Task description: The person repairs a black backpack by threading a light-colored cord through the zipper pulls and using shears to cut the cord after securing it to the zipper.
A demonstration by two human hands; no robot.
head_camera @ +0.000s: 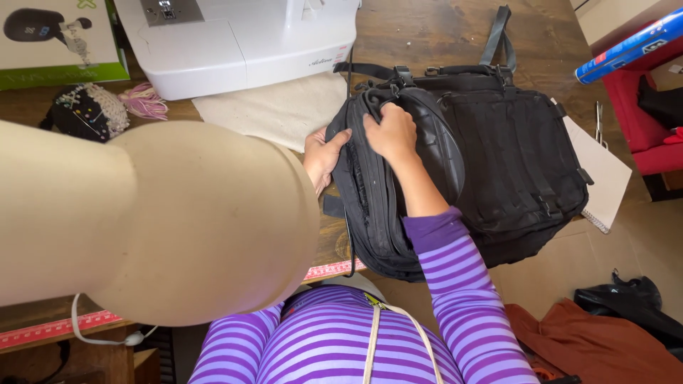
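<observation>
The right hand (390,131) sits at the centre of the frame, fingers curled down over the top edge of a black backpack (462,163), its grip pressed together on the fabric fold near the zipper. The left hand (324,156) lies just left of it, palm flat against the backpack's side and fingers spread loosely, steadying the bag rather than pinching it; the lower part of this hand is hidden behind a large beige dress form (153,220). The backpack lies at the centre right of the frame, partly on the wooden counter (441,32) and hanging past its near edge.

The dress form fills the left half of the frame and blocks the view of the left forearm. A white sewing machine (242,39) stands at the top, with a pale cloth (281,110) spread below it, touching the backpack's left side. A dark pincushion (85,110) and a pink thread tassel (146,99) rest at the upper left. A red measuring tape (57,328) runs along the counter's near edge. A spiral notebook (605,174) pokes out from under the backpack at the right. Rust-coloured fabric (590,341) lies on the floor at the lower right.
</observation>
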